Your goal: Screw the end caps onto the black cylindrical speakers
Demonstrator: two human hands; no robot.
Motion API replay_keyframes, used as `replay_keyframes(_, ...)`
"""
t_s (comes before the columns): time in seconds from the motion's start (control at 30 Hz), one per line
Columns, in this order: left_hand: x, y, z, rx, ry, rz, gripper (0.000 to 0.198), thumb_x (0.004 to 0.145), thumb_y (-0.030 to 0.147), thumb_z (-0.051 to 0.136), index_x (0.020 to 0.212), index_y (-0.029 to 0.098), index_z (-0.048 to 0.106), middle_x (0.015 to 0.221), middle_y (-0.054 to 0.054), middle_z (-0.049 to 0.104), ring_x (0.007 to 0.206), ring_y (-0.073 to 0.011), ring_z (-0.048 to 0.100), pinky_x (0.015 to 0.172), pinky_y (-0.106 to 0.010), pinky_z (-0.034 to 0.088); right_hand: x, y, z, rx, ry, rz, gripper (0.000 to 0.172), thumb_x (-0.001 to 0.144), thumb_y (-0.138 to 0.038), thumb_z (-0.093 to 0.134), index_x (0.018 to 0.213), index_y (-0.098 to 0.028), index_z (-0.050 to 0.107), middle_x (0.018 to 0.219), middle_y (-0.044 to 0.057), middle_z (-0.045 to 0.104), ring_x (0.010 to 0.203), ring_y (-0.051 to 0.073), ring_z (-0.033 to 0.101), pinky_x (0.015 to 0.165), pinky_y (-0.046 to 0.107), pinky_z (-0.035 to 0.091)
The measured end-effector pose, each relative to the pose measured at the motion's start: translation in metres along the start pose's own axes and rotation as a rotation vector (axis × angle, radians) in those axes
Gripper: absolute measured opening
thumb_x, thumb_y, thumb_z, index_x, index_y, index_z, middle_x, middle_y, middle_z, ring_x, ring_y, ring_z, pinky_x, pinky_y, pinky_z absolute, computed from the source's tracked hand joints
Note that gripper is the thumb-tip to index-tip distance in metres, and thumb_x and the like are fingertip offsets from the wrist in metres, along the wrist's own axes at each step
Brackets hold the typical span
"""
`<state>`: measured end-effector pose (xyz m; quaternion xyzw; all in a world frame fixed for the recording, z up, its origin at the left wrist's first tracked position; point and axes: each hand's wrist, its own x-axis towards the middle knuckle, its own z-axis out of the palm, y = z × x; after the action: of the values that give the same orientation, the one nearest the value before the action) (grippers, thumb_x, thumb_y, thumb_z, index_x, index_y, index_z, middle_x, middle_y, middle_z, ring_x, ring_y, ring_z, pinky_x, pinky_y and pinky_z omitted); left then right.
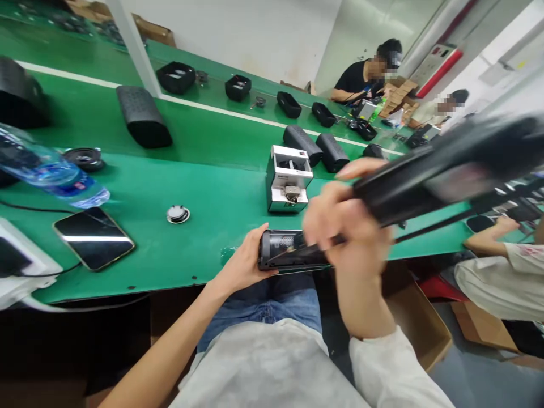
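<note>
At the table's near edge my left hand (244,259) grips the left end of a black speaker housing (276,258), fingers and thumb around it. Its open side faces up and a mesh-like part shows inside. My right hand (348,226), blurred by motion, is closed around a long black electric screwdriver (408,181) above the housing's right end. A dark, thin shaft slants down from that hand over the housing; whether its tip touches anything I cannot tell. Just behind the housing stands a white and black screw feeder (290,180). A small round speaker driver (177,214) lies to the left.
On the left are a phone (94,238), a water bottle (51,170) and a white power strip (25,260). Black speaker shells (144,116) line the green table (204,181). Co-workers (361,73) sit at the far right; a cardboard box (419,317) stands below.
</note>
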<state>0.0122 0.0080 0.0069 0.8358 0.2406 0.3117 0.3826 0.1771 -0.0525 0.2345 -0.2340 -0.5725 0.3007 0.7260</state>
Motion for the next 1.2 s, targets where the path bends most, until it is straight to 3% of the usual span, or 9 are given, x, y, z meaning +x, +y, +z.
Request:
replay_keyframes(0.13, -0.005, -0.004, -0.002, 0.021, -0.037, 0.031, 0.143, 0.082, 0.024, 0.101, 0.182, 0.037, 0.0, 0.176, -0.023, 0.04, 0.164, -0.0481, 0.047, 0.131, -0.071, 0.048, 0.058, 0.007, -0.043, -0.188, 0.282, -0.279, 0.019, 0.089, -0.02, 0.085, 0.1, -0.028, 0.071, 0.057, -0.012, 0.049, 0.037, 0.009, 0.043, 0.036, 0.025, 0.038)
replay_keyframes(0.2, -0.005, -0.004, -0.003, 0.012, -0.04, 0.03, 0.143, 0.082, 0.024, 0.1, 0.182, 0.038, -0.001, 0.175, -0.023, 0.04, 0.164, -0.0486, 0.047, 0.131, -0.072, 0.048, 0.078, 0.029, -0.06, -0.285, 0.357, -0.319, 0.023, 0.086, -0.022, 0.087, 0.094, -0.029, 0.066, 0.056, -0.012, 0.048, 0.038, 0.01, 0.044, 0.039, 0.027, 0.038)
replay_keyframes(0.3, -0.004, -0.001, -0.003, 0.001, -0.049, 0.015, 0.146, 0.081, 0.023, 0.101, 0.182, 0.04, -0.003, 0.173, -0.022, 0.042, 0.162, -0.0488, 0.048, 0.13, -0.073, 0.048, 0.093, 0.066, -0.076, -0.377, 0.363, -0.283, 0.028, 0.088, -0.032, 0.087, 0.092, -0.03, 0.059, 0.055, -0.012, 0.047, 0.039, 0.012, 0.044, 0.042, 0.028, 0.04)
replay_keyframes(0.43, -0.004, 0.001, -0.004, 0.003, -0.055, -0.01, 0.148, 0.08, 0.02, 0.102, 0.182, 0.042, -0.004, 0.174, -0.021, 0.041, 0.163, -0.0491, 0.048, 0.13, -0.073, 0.048, 0.097, 0.097, -0.082, -0.455, 0.35, -0.269, 0.036, 0.088, -0.05, 0.088, 0.096, -0.031, 0.059, 0.06, -0.013, 0.049, 0.039, 0.01, 0.045, 0.043, 0.029, 0.042)
replay_keyframes(0.6, -0.005, 0.001, -0.005, -0.001, -0.056, -0.011, 0.147, 0.081, 0.021, 0.101, 0.182, 0.042, -0.003, 0.175, -0.021, 0.041, 0.163, -0.0496, 0.048, 0.13, -0.073, 0.049, 0.095, 0.114, -0.09, -0.494, 0.328, -0.244, 0.041, 0.092, -0.061, 0.085, 0.101, -0.032, 0.058, 0.062, -0.013, 0.047, 0.038, 0.009, 0.045, 0.042, 0.027, 0.04)
replay_keyframes(0.77, -0.004, 0.0, -0.004, 0.002, -0.054, -0.016, 0.148, 0.08, 0.021, 0.102, 0.182, 0.041, -0.004, 0.175, -0.022, 0.04, 0.163, -0.0493, 0.048, 0.13, -0.073, 0.049, 0.084, 0.105, -0.094, -0.503, 0.347, -0.151, 0.039, 0.092, -0.057, 0.085, 0.097, -0.031, 0.057, 0.061, -0.013, 0.047, 0.038, 0.008, 0.042, 0.04, 0.027, 0.036)
replay_keyframes(0.93, -0.005, -0.002, -0.004, 0.007, -0.059, -0.02, 0.146, 0.081, 0.025, 0.102, 0.183, 0.038, -0.001, 0.175, -0.022, 0.041, 0.164, -0.0484, 0.047, 0.131, -0.072, 0.048, 0.083, 0.087, -0.087, -0.52, 0.324, -0.243, 0.038, 0.096, -0.061, 0.081, 0.1, -0.033, 0.056, 0.061, -0.012, 0.048, 0.044, 0.011, 0.042, 0.047, 0.032, 0.042)
replay_keyframes(1.1, -0.004, -0.002, -0.005, 0.015, -0.059, -0.022, 0.142, 0.083, 0.028, 0.1, 0.183, 0.037, -0.001, 0.175, -0.022, 0.041, 0.163, -0.0485, 0.048, 0.131, -0.073, 0.047, 0.095, 0.112, -0.087, -0.555, 0.344, -0.219, 0.036, 0.096, -0.06, 0.079, 0.102, -0.032, 0.057, 0.069, -0.009, 0.054, 0.051, 0.013, 0.057, 0.05, 0.031, 0.047)
replay_keyframes(1.2, -0.004, -0.002, -0.005, 0.007, -0.052, -0.012, 0.143, 0.082, 0.027, 0.101, 0.183, 0.038, 0.0, 0.175, -0.022, 0.041, 0.163, -0.0481, 0.049, 0.131, -0.072, 0.048, 0.096, 0.125, -0.091, -0.544, 0.329, -0.189, 0.033, 0.096, -0.055, 0.079, 0.102, -0.031, 0.057, 0.068, -0.01, 0.053, 0.048, 0.011, 0.055, 0.05, 0.029, 0.048)
